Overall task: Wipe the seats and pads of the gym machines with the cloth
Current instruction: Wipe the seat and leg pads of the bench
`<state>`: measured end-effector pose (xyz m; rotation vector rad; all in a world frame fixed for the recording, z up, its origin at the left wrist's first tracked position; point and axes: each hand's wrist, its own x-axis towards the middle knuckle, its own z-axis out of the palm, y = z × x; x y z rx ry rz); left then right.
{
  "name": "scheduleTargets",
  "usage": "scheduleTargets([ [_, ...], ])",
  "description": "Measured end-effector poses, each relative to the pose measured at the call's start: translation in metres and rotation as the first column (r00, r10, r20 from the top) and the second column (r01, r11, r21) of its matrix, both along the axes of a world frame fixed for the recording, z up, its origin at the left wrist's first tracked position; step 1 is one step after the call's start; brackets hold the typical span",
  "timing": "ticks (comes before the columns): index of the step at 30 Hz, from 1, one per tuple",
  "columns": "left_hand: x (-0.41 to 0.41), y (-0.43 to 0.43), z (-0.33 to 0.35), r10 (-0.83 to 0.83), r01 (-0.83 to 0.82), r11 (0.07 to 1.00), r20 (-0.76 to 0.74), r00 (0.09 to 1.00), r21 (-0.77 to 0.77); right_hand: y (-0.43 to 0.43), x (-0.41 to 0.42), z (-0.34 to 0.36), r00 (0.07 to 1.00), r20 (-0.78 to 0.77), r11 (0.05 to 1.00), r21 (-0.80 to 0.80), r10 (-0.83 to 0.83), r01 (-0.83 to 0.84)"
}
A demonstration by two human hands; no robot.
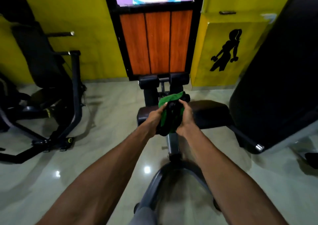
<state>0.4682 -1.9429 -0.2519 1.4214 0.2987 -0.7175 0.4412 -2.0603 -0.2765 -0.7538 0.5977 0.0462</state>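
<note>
**Green cloth bunched between both hands, over the bench seat**

Green-and-black cloth (172,116) held up in front of the body. Left hand (155,117) and right hand (185,119) both have fingers curled round it, one on each side. It looks gathered into a wad, probably being refolded for a fresh face before wiping. It hangs just above the near edge of the black seat pad (211,112); I cannot tell whether it touches.

Count: one cloth and one seat pad. Two roller pads (148,83) sit side by side at the far end of the same frame. One large black backrest (275,87) leans at right, and one other machine (39,52) stands at left, well apart.

Behind: three orange wood panels (157,42) and one figure decal (227,50) on the yellow wall.

Judgement: no wipe under way; the seat is likeliest next.
</note>
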Motion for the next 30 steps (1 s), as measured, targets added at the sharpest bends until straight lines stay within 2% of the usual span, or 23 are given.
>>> scheduleTargets([
  [4, 0.016, 0.031, 0.033, -0.021, 0.005, 0.993, 0.131, 0.991, 0.121, 0.018, 0.019, 0.037, 0.977, 0.169, 0.991, -0.056, 0.13, -0.122],
  [6, 0.032, 0.047, 0.046, -0.01, -0.021, 0.99, 0.215, 0.977, 0.141, 0.031, 0.033, 0.05, 0.963, 0.197, 0.979, -0.126, 0.181, -0.159],
  [9, 0.059, 0.075, 0.065, -0.003, -0.037, 0.992, 0.317, 0.948, 0.119, 0.054, 0.059, 0.062, 0.98, 0.166, 0.965, -0.255, 0.112, -0.067],
  [11, 0.078, 0.1, 0.075, -0.006, -0.03, 0.994, 0.345, 0.939, 0.101, 0.074, 0.08, 0.069, 0.988, 0.153, 0.919, -0.391, 0.022, 0.04],
  [13, 0.102, 0.128, 0.082, -0.027, -0.007, 0.996, 0.37, 0.929, 0.089, 0.098, 0.102, 0.075, 0.988, 0.135, 0.827, -0.544, -0.08, 0.141],
  [15, 0.13, 0.159, 0.087, -0.056, 0.026, 0.996, 0.407, 0.912, 0.08, 0.126, 0.125, 0.072, 0.985, 0.112, 0.754, -0.633, -0.135, 0.175],
  [17, 0.159, 0.188, 0.094, -0.083, 0.046, 0.995, 0.452, 0.888, 0.091, 0.154, 0.146, 0.073, 0.982, 0.09, 0.662, -0.727, -0.167, 0.179],
  [21, 0.199, 0.224, 0.102, -0.16, 0.122, 0.987, 0.493, 0.855, 0.108, 0.199, 0.167, 0.083, 0.976, 0.066, 0.369, -0.919, -0.206, 0.14],
  [23, 0.219, 0.237, 0.107, -0.21, 0.146, 0.976, 0.531, 0.821, 0.161, 0.217, 0.178, 0.088, 0.978, 0.063, 0.287, -0.95, -0.2, 0.12],
  [24, 0.231, 0.24, 0.107, -0.23, 0.15, 0.971, 0.555, 0.8, 0.186, 0.225, 0.185, 0.087, 0.98, 0.072, 0.292, -0.948, -0.186, 0.125],
  [28, 0.267, 0.247, 0.1, -0.33, 0.185, 0.936, 0.569, 0.753, 0.299, 0.245, 0.207, 0.078, 0.99, 0.075, 0.504, -0.855, -0.117, 0.124],
  [30, 0.285, 0.247, 0.09, -0.374, 0.227, 0.92, 0.54, 0.754, 0.321, 0.251, 0.223, 0.069, 0.996, 0.048, 0.558, -0.825, -0.081, 0.085],
])
